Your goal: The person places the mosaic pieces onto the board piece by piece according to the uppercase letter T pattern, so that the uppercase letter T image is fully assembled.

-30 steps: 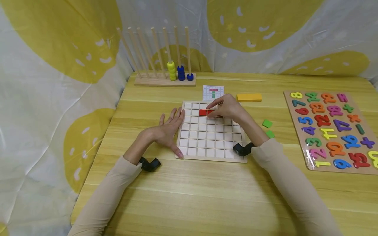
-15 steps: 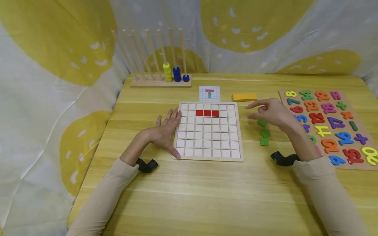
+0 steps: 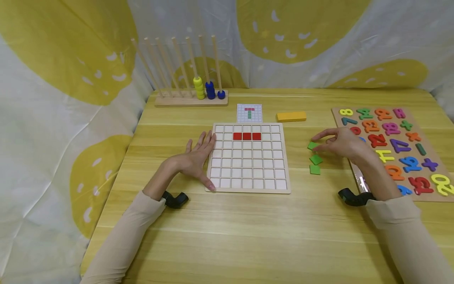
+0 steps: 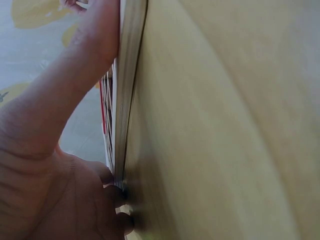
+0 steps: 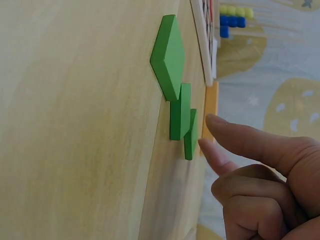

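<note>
My left hand [image 3: 194, 161] rests against the left side of a wooden grid board [image 3: 288, 173], fingers spread and thumb at its near left corner. In the left wrist view, the hand [image 4: 60, 190] lies along the board's edge [image 4: 129, 65]. A row of red tiles [image 3: 247, 136] sits in the board's second row from the back. My right hand [image 3: 342, 144] hovers at the farthest green tile [image 3: 312, 145], thumb and index finger apart on either side. Two more green tiles lie nearer, one turned [image 3: 316, 159] and one squarer [image 3: 315, 169]. The right wrist view shows nothing between the fingertips [image 5: 216, 120].
A pattern card [image 3: 249, 113] with a red and green T lies behind the board. An orange block [image 3: 291, 116] is to its right. A peg abacus [image 3: 191, 101] stands at the back left. A number puzzle board [image 3: 386, 148] lies right, partly beneath the right forearm.
My right hand has left the red tiles on the board and moved right, then down to the farthest green tile. My left hand stays on the board's edge. The view has shifted slightly.
</note>
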Demonstrator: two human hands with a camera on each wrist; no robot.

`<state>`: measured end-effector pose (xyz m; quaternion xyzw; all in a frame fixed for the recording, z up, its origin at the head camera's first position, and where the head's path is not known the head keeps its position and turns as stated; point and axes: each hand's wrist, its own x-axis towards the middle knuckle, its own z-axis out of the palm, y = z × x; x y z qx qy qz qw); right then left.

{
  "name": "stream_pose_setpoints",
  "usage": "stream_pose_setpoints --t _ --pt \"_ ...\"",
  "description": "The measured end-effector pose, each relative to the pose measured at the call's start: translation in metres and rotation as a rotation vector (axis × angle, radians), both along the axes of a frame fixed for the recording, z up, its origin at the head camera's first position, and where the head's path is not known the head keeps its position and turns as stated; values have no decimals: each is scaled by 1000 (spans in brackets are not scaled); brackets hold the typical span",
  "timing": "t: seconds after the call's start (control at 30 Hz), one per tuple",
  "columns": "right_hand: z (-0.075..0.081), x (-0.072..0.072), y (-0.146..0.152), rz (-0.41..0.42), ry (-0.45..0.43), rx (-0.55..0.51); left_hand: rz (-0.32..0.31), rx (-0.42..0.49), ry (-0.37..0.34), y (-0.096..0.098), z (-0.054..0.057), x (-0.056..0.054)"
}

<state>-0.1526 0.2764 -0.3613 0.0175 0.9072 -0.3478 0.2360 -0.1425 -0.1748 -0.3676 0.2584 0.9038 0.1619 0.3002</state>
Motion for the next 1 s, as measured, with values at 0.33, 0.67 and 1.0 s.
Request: stream_pose_setpoints --t 0.33,0.67,1.0 --pt "-6 -3 -3 -15 -14 -21 0 -2 0 2 1 0" --pt "-7 -5 -4 -11 -5 7 -3 -14 5 1 2 1" --pt "-7 -3 1 -19 -8 -13 5 -24 8 1 1 2"
